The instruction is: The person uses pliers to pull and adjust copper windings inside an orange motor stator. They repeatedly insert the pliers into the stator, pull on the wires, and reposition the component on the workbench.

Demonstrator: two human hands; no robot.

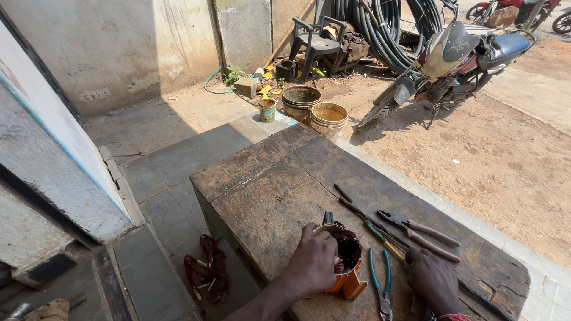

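My left hand (312, 261) clasps the orange motor housing (347, 267) at six o'clock on the tabletop (267, 196), fingers curled over its rim; dark copper winding (348, 249) fills it. My right hand (433, 279) rests flat at five o'clock, fingers released beside blue-handled pliers (380, 282). Two buckets (315, 110) stand at twelve o'clock.

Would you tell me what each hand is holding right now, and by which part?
The left hand grips the orange motor housing at its wound top rim. The right hand rests on the bench, seemingly holding nothing.
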